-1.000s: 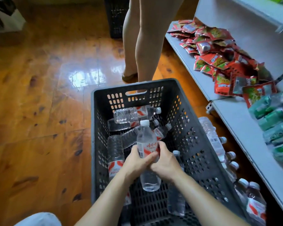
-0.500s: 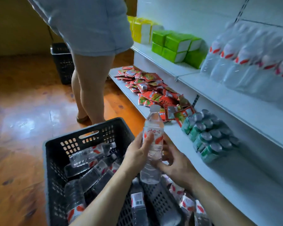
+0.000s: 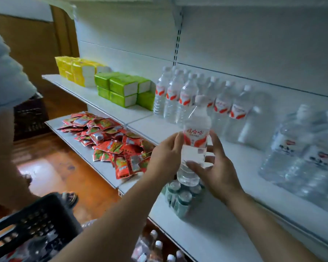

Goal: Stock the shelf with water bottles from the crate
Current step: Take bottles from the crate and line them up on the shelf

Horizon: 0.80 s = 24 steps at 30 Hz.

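Clear water bottle (image 3: 196, 137) with a white cap and a red and white label, held up in front of the middle shelf (image 3: 240, 167). Standing upright, cap at the top, long side going up and down, base hanging over the shelf edge. Red signs written on the label, too blurry to read for sure. Water inside, see-through all the way down.

Left hand (image 3: 167, 157) curled round the left side of the bottle, fingertips on the label. Right hand (image 3: 216, 165) wrapped round the right side, thumb across the lower front, fingers bent behind. Both hands gripping the one bottle, not touching each other.

Just behind the bottle, a row of same-looking bottles (image 3: 193, 97) standing upright on the shelf, all with red and white labels. Further right, bigger clear jugs (image 3: 303, 152), blurred, maybe with a small picture on the label. To the left on the same shelf, green packs (image 3: 125, 89) and yellow packs (image 3: 78, 69) stacked up.

On the lower shelf (image 3: 197, 224), a heap of red snack packets (image 3: 112, 140) and a bunch of green cans (image 3: 182, 197) right under the held bottle. Black crate (image 3: 34, 222) at the bottom left on the floor, with more bottles on the floor (image 3: 155, 248) beside it. Another person's leg (image 3: 0, 157) at the far left.
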### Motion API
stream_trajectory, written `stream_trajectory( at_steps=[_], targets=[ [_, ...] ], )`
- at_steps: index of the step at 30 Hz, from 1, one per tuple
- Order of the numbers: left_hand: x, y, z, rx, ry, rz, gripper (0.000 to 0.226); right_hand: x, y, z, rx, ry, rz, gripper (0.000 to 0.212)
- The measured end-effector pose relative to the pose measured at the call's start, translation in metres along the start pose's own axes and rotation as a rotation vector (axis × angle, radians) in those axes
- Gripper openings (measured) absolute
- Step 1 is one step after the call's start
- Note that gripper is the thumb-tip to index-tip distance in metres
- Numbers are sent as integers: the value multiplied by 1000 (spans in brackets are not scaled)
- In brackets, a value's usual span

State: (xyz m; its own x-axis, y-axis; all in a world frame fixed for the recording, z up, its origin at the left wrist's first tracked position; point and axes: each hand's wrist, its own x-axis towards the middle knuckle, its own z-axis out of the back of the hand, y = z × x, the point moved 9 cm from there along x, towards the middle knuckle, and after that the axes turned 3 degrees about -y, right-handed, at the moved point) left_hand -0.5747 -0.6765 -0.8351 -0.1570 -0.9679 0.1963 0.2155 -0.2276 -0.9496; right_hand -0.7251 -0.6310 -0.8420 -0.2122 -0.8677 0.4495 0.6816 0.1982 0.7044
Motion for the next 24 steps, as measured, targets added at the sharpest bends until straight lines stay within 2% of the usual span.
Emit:
stream_trajectory(
  at_steps=[3, 7, 9, 11, 15, 19, 24],
  targets=[
    [30, 5, -21, 250, 40, -75, 38, 38, -19, 16, -49, -130, 6, 104],
    [57, 39, -62, 671, 276, -90, 41, 78, -51, 13, -87, -223, 5, 106],
    [66, 58, -73, 865, 341, -93, 31, 93, -63, 8, -104, -252, 10, 103],
    [74, 68, -79, 992, 392, -127, 38, 106, -73, 1, -97, -264, 4, 102],
    [95, 74, -88, 1116, 504, -138, 60, 133, -84, -13, -123, -279, 17, 100],
    [102, 69, -90, 1141, 554, -106, 62, 156, -93, -21, -175, -330, -41, 94],
    [101, 64, -89, 1107, 565, -95, 67, 174, -101, -28, -253, -307, -55, 92]
  ],
)
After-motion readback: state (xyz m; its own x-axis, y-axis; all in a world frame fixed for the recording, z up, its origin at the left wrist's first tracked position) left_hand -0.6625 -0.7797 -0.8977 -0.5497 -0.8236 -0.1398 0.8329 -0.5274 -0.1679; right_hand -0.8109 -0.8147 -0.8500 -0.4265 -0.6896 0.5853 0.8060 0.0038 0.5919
